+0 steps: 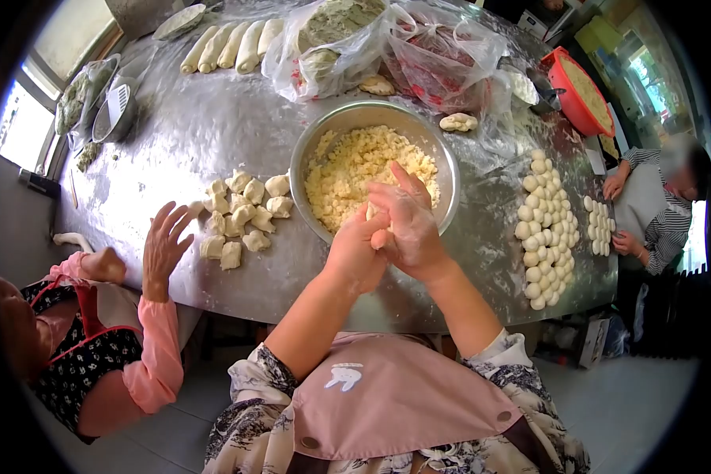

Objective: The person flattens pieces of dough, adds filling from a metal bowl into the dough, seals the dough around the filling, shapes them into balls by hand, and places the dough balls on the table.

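My left hand (359,251) and my right hand (412,231) press together over the near rim of a steel bowl (298,170). Crumbly yellow filling (344,162) lies in the bowl. A small pale dough piece (370,212) peeks out between my closed hands, mostly hidden by them. The left fingers are curled around it. My right hand folds over it from the other side, with a finger or two pointing up toward the filling. To the left of the bowl sit several cut dough lumps (242,215).
A co-worker's hand (166,241) reaches by the dough lumps at left. At right, another person's hands (626,243) are beside rows of white dough balls (547,237). Dough rolls (233,47), plastic bags (442,59) and a red basin (581,99) stand at the back.
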Available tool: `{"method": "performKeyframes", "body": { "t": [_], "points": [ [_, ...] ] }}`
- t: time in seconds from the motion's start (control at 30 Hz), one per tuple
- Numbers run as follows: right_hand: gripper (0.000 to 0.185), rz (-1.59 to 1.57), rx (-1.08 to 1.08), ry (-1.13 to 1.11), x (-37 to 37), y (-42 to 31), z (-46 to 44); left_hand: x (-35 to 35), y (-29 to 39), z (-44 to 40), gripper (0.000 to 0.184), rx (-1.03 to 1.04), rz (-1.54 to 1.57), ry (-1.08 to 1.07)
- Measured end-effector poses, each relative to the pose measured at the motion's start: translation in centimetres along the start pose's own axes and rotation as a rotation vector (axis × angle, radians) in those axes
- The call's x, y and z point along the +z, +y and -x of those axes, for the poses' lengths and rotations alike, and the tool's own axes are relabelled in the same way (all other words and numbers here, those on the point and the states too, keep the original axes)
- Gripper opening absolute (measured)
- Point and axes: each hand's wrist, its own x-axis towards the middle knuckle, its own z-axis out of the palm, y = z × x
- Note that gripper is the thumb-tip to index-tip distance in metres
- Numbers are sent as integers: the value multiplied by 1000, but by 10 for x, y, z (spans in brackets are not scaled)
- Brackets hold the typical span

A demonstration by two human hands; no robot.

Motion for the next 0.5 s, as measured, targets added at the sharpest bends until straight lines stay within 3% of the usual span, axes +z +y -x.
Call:
{"method": "performKeyframes", "body": {
  "t": [0.1,0.3,0.4,0.5],
  "points": [
    [47,-80,5,75,4,-1,-1,5,1,1,30,-1,-127,32],
    [30,-300,150,279,5,-6,-1,5,-10,-1,35,37,78,-214],
    [25,-96,94,305,7,-14,-4,-3,-17,-7,36,87,-173,-97],
    [24,-86,98,368,14,-15,-4,0,-18,-11,40,123,-280,-43]
  ]
}}
